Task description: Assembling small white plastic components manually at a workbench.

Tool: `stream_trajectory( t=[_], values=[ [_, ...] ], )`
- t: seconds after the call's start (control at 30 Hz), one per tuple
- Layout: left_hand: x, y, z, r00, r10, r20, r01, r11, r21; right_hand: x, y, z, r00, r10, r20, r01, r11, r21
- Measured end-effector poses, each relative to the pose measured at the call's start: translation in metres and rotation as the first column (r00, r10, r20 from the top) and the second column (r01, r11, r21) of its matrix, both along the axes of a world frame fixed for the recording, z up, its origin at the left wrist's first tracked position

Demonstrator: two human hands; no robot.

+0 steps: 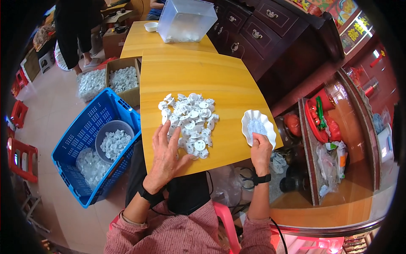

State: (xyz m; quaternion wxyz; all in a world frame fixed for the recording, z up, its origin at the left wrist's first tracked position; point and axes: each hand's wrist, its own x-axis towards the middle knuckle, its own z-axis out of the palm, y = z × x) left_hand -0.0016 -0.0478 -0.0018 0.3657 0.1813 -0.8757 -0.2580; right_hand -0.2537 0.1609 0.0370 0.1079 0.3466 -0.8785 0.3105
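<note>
A heap of small white round plastic parts [192, 114] lies on the yellow wooden table [190, 72]. My left hand [164, 150] is at the heap's near left edge, fingers spread and its fingertips by the closest parts. To the right stands a white dish with a wavy rim [250, 117], holding many tiny pale bluish pieces [256, 126]. My right hand [261, 151] reaches over the dish's near edge with fingers pinched together at those pieces. Whatever is between these fingertips is too small to make out.
Left of the table, a blue plastic crate [69, 146] holds a grey bowl [101, 134] and a bag of white parts. Beyond it stand filled boxes [111, 65]. A clear plastic bin [186, 21] sits at the table's far end. Dark drawers [253, 31] flank the right; a person [78, 29] stands far left.
</note>
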Motion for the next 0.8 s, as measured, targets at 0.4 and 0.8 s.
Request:
stream_trajectory(
  t=[0.4, 0.8],
  values=[
    [0.000, 0.000, -0.003, 1.000, 0.007, -0.022, -0.007, 1.000, 0.007, -0.018, -0.002, -0.015, 0.989, -0.041, -0.144, 0.074, 0.970, 0.233],
    [0.001, -0.001, -0.001, 0.999, 0.004, -0.050, -0.004, 1.000, 0.006, 0.007, -0.021, -0.014, 0.997, 0.071, -0.016, -0.068, 0.989, 0.133]
  ],
)
